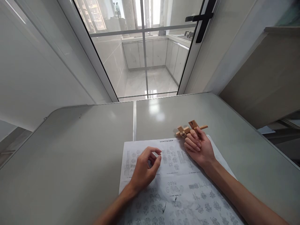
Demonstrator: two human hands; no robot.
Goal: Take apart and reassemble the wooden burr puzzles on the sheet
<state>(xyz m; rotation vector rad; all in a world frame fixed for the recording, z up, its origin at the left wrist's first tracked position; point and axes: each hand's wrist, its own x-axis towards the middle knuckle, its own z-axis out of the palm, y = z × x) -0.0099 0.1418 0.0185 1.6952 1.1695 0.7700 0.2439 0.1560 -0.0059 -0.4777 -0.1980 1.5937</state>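
My right hand (199, 147) is turned palm-up over the top right of a printed paper sheet (173, 176). Its thumb and forefinger close on a notched wooden puzzle piece (193, 124) with a dark mark on its face; a thin wooden end (203, 127) sticks out to the right. Just left of these fingers, several light wooden puzzle pieces (182, 132) lie in a small pile at the sheet's upper edge. My left hand (147, 165) hovers over the left part of the sheet, fingers loosely curled, thumb and forefinger apart, holding nothing.
The sheet carries printed diagrams and text and lies on a pale grey table (70, 162) with a seam (134, 120). Beyond the table's far edge stands a glass door (145, 62) with a black handle (202, 18). White walls flank it.
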